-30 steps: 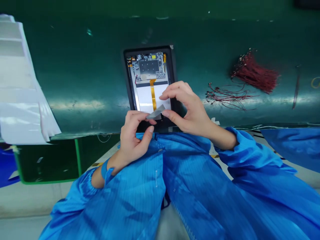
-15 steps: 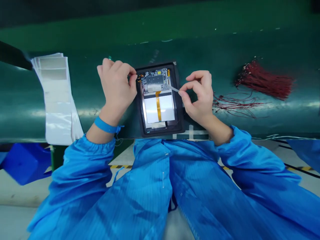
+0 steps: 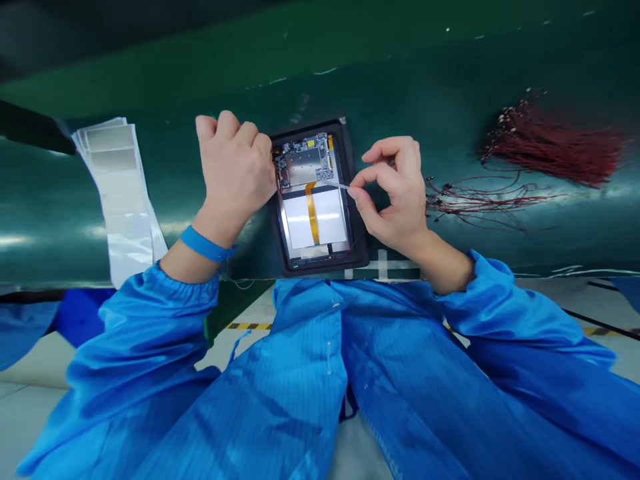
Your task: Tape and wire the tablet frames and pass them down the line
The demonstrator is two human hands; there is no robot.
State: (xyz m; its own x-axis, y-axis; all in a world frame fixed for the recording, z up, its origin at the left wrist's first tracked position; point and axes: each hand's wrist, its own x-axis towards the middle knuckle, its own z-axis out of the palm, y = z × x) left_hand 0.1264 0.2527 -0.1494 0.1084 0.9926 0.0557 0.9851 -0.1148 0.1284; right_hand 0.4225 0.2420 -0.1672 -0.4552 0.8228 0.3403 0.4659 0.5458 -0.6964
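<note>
Now the left hand [image 3: 237,163], curled so I can't tell its grip, has gone up to the left side of the flat black-framed tablet [image 3: 327,217] near the front edge of the shiny green tabletop [image 3: 440,120], so the right hand [image 3: 395,187] alone pinches the thin pale strip [image 3: 339,186].

On my feed, the dark green workbench [image 3: 400,87] caught pale glare at left; blur softened the red wire bundle [image 3: 560,147].
</note>
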